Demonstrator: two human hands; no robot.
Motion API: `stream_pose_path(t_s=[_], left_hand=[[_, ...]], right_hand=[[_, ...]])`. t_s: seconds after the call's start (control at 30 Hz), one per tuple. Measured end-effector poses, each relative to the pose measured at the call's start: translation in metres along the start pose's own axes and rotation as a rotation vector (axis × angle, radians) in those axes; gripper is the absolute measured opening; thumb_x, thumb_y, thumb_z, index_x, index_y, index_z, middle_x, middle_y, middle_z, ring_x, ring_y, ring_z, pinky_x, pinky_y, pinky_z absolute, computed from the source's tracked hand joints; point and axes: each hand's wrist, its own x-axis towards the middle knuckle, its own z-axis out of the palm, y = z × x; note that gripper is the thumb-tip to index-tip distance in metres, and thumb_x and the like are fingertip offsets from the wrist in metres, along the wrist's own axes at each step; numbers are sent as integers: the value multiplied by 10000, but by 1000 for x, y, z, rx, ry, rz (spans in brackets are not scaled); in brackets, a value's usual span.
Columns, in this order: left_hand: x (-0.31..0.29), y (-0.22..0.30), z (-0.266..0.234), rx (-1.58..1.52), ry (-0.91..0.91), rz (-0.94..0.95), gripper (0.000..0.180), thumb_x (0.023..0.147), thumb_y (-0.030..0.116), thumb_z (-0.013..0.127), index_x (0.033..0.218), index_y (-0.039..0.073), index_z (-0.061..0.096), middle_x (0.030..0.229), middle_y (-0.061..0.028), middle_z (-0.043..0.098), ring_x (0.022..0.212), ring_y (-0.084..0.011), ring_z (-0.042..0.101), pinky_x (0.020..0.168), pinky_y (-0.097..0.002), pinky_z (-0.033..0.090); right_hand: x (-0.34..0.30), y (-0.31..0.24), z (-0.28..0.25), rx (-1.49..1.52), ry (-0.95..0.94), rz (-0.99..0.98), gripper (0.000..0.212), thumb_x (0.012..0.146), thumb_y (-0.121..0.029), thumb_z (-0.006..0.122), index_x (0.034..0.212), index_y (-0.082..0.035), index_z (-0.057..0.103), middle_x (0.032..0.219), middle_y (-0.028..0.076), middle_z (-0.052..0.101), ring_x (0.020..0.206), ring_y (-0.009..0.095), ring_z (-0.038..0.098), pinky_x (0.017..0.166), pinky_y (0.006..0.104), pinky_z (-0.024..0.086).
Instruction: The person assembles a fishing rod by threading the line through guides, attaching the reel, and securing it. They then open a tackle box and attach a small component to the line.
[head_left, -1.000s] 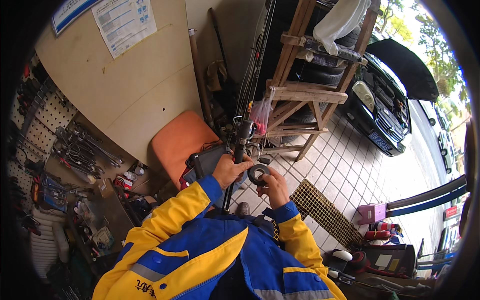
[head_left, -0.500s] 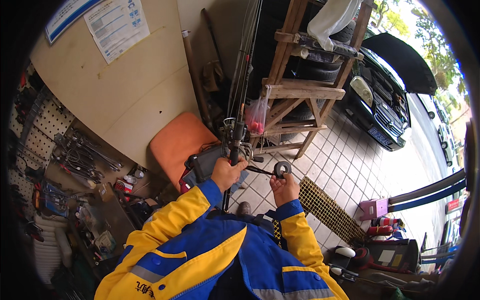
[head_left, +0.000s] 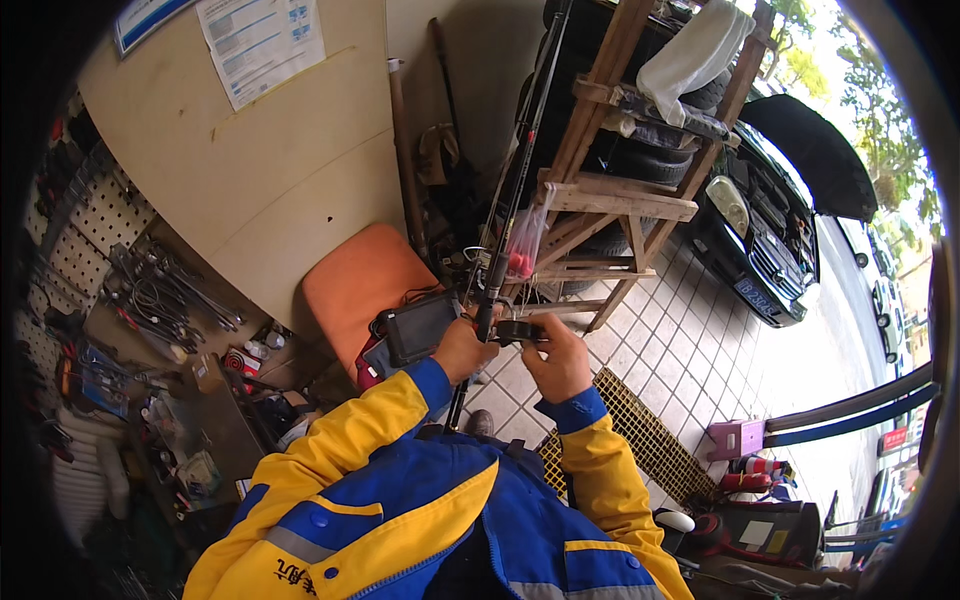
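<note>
My left hand (head_left: 464, 351) is closed around the lower part of a fishing rod (head_left: 497, 265), which leans upward and slightly right, away from me. A reel sits on the rod just above this hand. In my right hand (head_left: 560, 362) is a roll of black tape (head_left: 517, 330), pinched between thumb and fingers. The roll is held close against the rod, edge toward me. Whether a strip of tape runs from the roll to the rod cannot be made out now.
Behind my left hand, a dark tablet (head_left: 421, 327) rests on an orange chair (head_left: 362, 283). A wooden rack (head_left: 625, 203) with tires stands ahead, a plastic bag (head_left: 524, 245) hanging from it. A car (head_left: 765, 240) with its hood raised is beyond. Floor grating (head_left: 655, 440) lies right; tools (head_left: 160, 285) hang left.
My right hand has moved left and up, bringing the tape roll to the rod and turning it edge-on. The rod has tilted further to the right. The view has shifted slightly.
</note>
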Motion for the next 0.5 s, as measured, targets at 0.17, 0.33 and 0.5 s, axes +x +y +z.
stream_pose_path(t_s=[0.17,0.33,0.5], left_hand=[[2,-4,-5,115,-73,120,417,876,10,678,1273,74,565,826,-12,609,631,-84,554,543,-263,470],[5,-22,-10,-38,-141,175,273,927,19,647,1179,75,558,990,-58,626,892,-157,616,736,-329,529],[7,-39,-17,641,-42,561,331,927,87,639,1257,68,620,1167,-119,683,1101,-309,646,911,-418,510]], right_hand=[[19,-30,19,-25,-64,-209,327,842,-57,723,1165,-66,673,1050,167,713,939,366,715,801,402,572],[27,-49,26,-231,-213,-311,325,833,-67,738,1154,-71,688,993,114,690,895,334,704,769,384,571],[43,-48,47,-461,-131,-492,326,825,-161,753,1141,-118,689,967,65,666,900,299,680,724,402,568]])
